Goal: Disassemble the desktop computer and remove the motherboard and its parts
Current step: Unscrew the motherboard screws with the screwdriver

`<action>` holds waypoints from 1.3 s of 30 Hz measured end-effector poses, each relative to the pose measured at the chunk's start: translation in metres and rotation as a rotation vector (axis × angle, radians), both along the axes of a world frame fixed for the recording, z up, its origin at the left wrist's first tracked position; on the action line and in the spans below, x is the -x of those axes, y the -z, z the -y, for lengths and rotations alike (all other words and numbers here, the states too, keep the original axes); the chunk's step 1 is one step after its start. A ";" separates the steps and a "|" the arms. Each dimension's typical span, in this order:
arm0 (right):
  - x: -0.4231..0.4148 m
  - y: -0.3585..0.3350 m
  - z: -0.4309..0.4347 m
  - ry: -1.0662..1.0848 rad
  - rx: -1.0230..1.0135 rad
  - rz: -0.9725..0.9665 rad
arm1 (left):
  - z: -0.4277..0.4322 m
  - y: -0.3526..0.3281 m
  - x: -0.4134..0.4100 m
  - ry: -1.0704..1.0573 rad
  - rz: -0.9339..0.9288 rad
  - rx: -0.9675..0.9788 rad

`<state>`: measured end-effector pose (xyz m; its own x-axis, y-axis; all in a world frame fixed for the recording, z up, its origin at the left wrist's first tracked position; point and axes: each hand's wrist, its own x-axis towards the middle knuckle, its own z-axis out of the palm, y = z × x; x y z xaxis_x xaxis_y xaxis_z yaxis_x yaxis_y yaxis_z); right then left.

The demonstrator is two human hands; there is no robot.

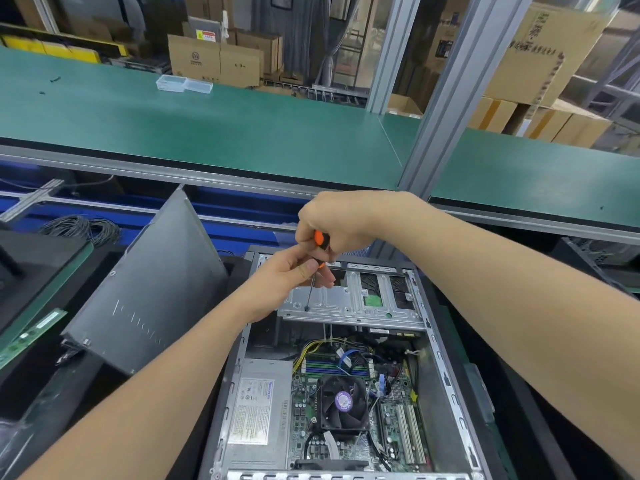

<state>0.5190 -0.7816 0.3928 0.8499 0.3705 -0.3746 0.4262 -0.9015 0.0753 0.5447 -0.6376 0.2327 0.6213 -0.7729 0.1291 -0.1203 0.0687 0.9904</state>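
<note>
1. Nearest us, the desktop case (445, 375) is lying open on its side. The motherboard (303, 407) is sitting on its floor, not yet freed: CPU fan (343, 401) mounted, cables (304, 351) plugged in, power supply (256, 410) just beside it on the left.
2. Past the board, the drive cage (349, 303) is spanning the far end of the case.
3. We're working on that cage: the screwdriver (321, 240) tip is sitting on a screw (306, 308) near the cage's left end.
4. Right hand (341, 221) is gripping the orange-and-black handle from above, fingers curled round it. Left hand (294, 277) is pinching the shaft just under the handle between thumb and fingertips, steadying it.
5. Step, as we're reading it: early teardown, unscrewing the cage for access. Board removal is looking well off.
6. Next move is calling for a seated, square tip, torque from the right hand, and a catch before the screw drops into the case. We can't tell whether other cage screws are in.
7. Left of the case, the side panel (149, 289) is leaning, already off. A memory stick (31, 336) is lying at far left.
8. Farther back, the green bench (207, 126) is carrying a clear plastic box (183, 84), and cardboard boxes (214, 60) are sitting behind it.
</note>
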 end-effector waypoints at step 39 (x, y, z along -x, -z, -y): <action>0.012 -0.011 -0.015 0.122 -0.002 0.017 | 0.002 0.007 0.000 0.031 -0.072 0.052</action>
